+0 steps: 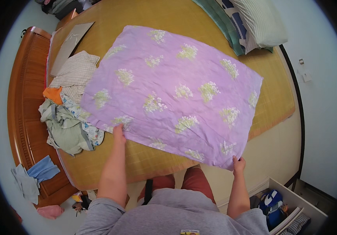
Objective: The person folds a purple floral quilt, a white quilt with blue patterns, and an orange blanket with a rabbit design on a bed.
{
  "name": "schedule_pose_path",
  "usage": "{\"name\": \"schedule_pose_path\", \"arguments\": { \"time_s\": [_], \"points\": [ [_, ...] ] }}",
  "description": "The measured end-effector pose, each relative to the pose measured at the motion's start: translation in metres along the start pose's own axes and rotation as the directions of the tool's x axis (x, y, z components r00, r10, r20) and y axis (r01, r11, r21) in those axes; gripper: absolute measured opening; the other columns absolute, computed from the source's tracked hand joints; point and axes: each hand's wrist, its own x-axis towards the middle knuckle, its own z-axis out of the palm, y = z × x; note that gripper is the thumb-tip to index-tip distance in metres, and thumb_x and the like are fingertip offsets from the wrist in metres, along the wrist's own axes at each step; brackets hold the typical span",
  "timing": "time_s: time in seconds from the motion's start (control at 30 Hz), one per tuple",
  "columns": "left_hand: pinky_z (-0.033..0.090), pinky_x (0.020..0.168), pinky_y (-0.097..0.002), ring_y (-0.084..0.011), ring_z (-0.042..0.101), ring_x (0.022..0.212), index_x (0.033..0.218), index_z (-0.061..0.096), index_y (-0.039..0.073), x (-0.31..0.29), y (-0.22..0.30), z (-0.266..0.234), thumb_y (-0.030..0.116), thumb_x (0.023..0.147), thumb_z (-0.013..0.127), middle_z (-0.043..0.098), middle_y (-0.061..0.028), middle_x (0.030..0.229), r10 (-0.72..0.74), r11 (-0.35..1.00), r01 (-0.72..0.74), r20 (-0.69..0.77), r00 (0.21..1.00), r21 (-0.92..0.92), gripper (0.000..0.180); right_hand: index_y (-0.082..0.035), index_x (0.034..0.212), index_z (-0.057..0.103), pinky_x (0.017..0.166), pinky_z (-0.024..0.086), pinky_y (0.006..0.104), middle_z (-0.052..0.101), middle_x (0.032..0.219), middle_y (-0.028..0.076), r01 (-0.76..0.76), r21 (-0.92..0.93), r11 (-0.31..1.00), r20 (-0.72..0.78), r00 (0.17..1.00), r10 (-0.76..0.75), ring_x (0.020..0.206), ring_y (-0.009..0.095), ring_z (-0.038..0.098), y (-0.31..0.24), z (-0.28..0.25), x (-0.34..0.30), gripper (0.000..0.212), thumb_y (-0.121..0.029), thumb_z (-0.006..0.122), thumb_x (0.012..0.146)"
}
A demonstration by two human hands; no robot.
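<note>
I hold a purple pillowcase with pale flower prints spread flat across the middle of the frame, over the bed's woven mat. My left hand pinches its near edge at lower centre; my right hand pinches the near corner at lower right. A heap of clothes lies touching its left edge, with 2 pillows at the upper right
</note>
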Motion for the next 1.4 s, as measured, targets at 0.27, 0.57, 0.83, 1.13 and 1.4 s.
{"name": "schedule_pose_path", "arguments": {
  "time_s": [0.27, 0.57, 0.83, 1.13, 1.4],
  "points": [
    [0.051, 0.075, -0.0376, -0.0193, 0.057, 0.091, 0.097, 0.057, 0.004, 0.037, 0.03, -0.021, 0.018, 0.084, 0.061, 0.059, -0.0077, 0.098, -0.004, 0.946, -0.012, -0.049, 0.999, -0.325, 0.02, 0.008, 0.088, 0.061, 0.066, 0.047, 0.0349, 0.065, 0.08, 0.014, 0.006, -0.418, 0.909, -0.027, 0.999, -0.019, 0.07, 0.021, 0.06, -0.034, 0.002, -0.018, 0.033, -0.022, 0.067, 0.075],
    [0.051, 0.079, -0.0397, -0.0254, 0.058, 0.095, 0.119, 0.046, -0.002, -0.014, 0.148, -0.013, 0.016, 0.09, 0.051, 0.056, -0.0132, 0.109, 0.459, 0.859, -0.443, 0.002, 0.889, -0.257, 0.034, 0.004, 0.105, 0.054, 0.073, 0.048, 0.0325, 0.062, 0.093, 0.011, 0.087, 0.647, 0.758, -0.077, 0.996, -0.048, 0.082, 0.017, 0.058, -0.105, -0.054, -0.023, 0.023, -0.014, 0.049, 0.092],
    [0.048, 0.075, -0.0302, -0.0188, 0.056, 0.089, 0.114, 0.05, 0.0, 0.018, 0.069, -0.116, 0.02, 0.093, 0.046, 0.056, -0.0102, 0.105, 0.68, 0.692, -0.635, -0.015, 0.733, 0.343, 0.029, 0.003, 0.103, 0.054, 0.076, 0.046, 0.0309, 0.062, 0.094, 0.011, -0.056, 0.387, 0.921, -0.11, 0.988, 0.106, 0.086, 0.017, 0.056, 0.018, -0.031, -0.023, 0.022, -0.014, 0.046, 0.093],
    [0.046, 0.078, -0.0323, -0.0183, 0.055, 0.089, 0.114, 0.049, 0.004, 0.062, 0.039, -0.124, 0.024, 0.094, 0.044, 0.057, -0.0062, 0.103, 0.323, 0.935, -0.291, -0.152, 0.934, 0.202, 0.028, 0.003, 0.113, 0.053, 0.079, 0.046, 0.0326, 0.062, 0.1, 0.011, -0.2, -0.123, 0.972, 0.1, 0.972, 0.212, 0.089, 0.021, 0.059, 0.008, 0.012, -0.014, 0.035, -0.013, 0.059, 0.083],
    [0.048, 0.075, -0.0344, -0.0191, 0.055, 0.095, 0.117, 0.049, 0.01, 0.051, 0.046, -0.129, 0.016, 0.089, 0.052, 0.056, -0.0046, 0.108, 0.056, 0.987, -0.044, -0.07, 0.996, 0.155, 0.029, 0.0, 0.126, 0.04, 0.089, 0.043, 0.0364, 0.052, 0.121, 0.013, -0.307, 0.531, 0.79, 0.336, 0.932, 0.137, 0.106, 0.026, 0.053, -0.004, 0.041, 0.003, 0.061, -0.008, 0.07, 0.074]
  ]
}}
